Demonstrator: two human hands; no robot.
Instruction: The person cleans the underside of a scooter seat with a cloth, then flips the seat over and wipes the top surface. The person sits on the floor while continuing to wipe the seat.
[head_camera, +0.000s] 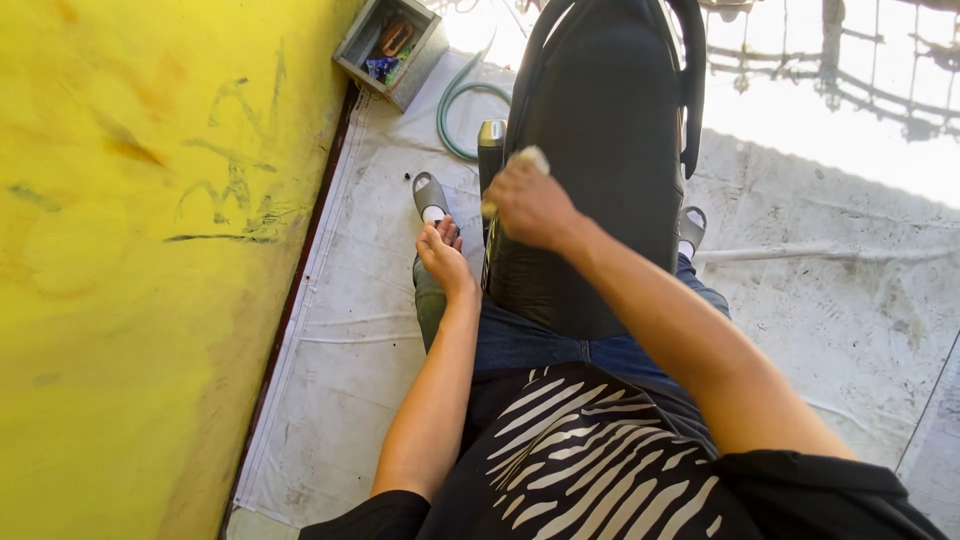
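Observation:
I sit astride a black motorcycle seat (600, 130), looking down at it. My right hand (530, 205) is closed on a small pale yellowish cloth or sponge (527, 160) and presses it against the seat's left edge. My left hand (443, 255) hangs lower beside the seat's left side, fingers bent downward; whether it holds anything is hidden. A dark cylindrical part (491, 150) of the bike stands just beyond my right hand. My feet in grey sandals (431, 195) rest on either side of the bike.
A yellow wall (150, 250) with dark scribbles runs along the left. A grey metal box (390, 45) with small items sits by the wall at the top. A green hose (462, 105) curls on the white tarp-covered floor (820, 280).

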